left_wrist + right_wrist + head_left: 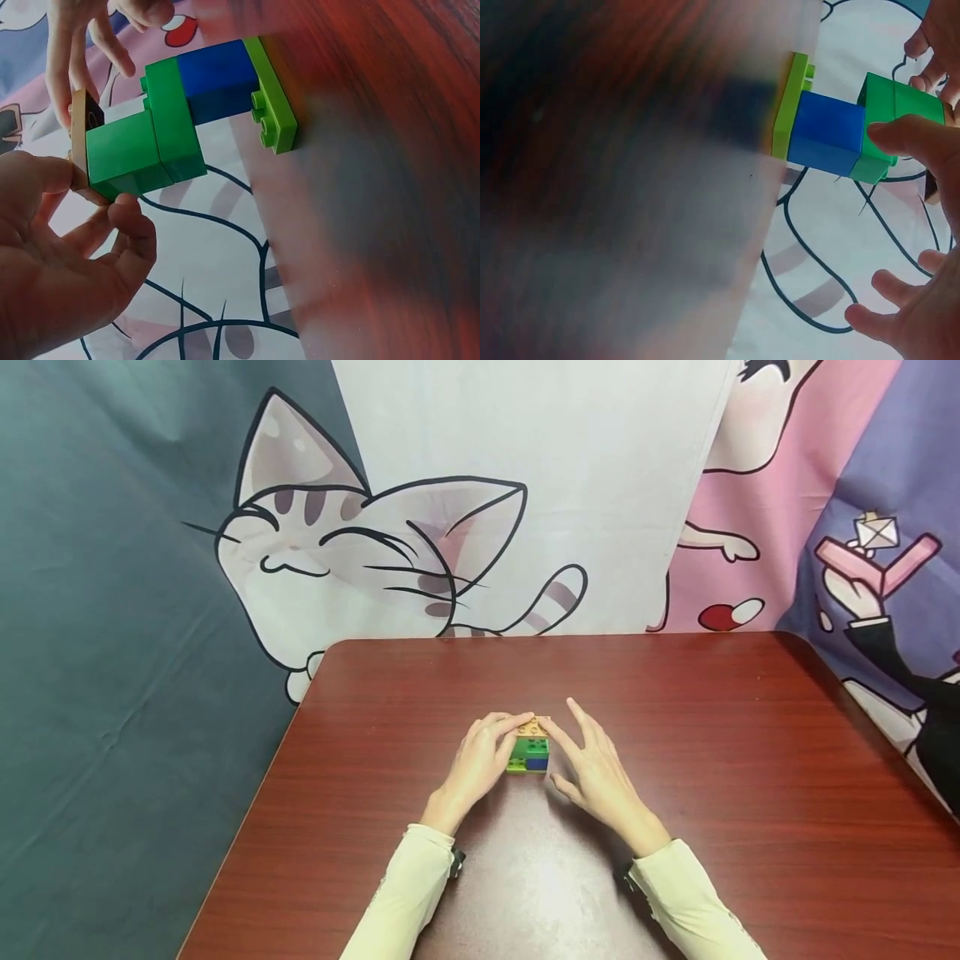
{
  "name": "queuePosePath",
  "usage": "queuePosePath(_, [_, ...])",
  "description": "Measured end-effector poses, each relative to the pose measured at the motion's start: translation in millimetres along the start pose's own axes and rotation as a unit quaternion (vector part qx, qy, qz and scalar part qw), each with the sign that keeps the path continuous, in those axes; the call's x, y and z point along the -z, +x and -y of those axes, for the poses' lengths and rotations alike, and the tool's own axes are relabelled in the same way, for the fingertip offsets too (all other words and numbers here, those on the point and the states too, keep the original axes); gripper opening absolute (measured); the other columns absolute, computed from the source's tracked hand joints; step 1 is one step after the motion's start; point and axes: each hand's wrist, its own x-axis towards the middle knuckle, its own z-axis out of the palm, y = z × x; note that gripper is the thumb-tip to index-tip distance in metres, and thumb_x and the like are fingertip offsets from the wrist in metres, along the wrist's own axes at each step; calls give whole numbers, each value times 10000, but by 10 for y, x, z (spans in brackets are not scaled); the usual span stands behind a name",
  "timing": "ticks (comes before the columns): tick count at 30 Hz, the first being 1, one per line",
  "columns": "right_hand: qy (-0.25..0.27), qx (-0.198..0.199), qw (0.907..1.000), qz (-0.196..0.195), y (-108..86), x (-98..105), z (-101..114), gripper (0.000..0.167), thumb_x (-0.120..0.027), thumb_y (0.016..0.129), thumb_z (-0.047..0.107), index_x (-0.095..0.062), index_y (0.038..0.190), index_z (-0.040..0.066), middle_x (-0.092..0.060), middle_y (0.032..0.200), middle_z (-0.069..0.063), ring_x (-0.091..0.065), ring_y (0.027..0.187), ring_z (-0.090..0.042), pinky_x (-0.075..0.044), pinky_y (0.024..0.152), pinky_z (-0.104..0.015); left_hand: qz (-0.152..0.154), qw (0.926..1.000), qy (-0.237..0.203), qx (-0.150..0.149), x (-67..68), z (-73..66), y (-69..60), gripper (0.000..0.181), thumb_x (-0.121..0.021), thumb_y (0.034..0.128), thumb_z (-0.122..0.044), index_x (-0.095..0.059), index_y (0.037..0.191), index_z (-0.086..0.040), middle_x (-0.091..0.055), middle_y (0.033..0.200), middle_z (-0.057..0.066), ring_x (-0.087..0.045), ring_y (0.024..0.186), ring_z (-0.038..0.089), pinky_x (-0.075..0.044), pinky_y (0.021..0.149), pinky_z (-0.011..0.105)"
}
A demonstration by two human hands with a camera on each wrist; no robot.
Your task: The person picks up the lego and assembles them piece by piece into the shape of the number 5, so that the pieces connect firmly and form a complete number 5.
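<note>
A small stack of toy building bricks stands upright near the table's middle. Its base is a lime plate (274, 97), with a blue brick (217, 81) on one end. Above sit two green bricks (176, 124), the upper one offset to the side, topped by a tan plate (533, 728). The left hand (474, 758) pinches the tan plate at its left edge, finger on top, thumb low beside the upper green brick. From the other side the right hand (598, 772) touches the tan plate with an extended fingertip; its other fingers are spread and its thumb is near the green bricks.
The stack stands on a reddish-brown wooden table (360, 760). Behind the table hangs a cloth with cartoon figures, among them a striped cat (300, 560). Light sleeves (408, 881) cover both forearms, with dark wrist devices (457, 862) beneath the cuffs.
</note>
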Motion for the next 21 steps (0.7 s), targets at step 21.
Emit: queuePosePath(21, [118,-20,9999,14,20,-30,-15,921,-816,643,177,-347,1435,206,-263,1438,-231,-304,1260,-423,-359,875,-614,687,9925,716,-714,-17,378,-274,1020,-809,708,-151,-144,1472,-269,-267,1389,145,-375,1213,307,-405,922,430])
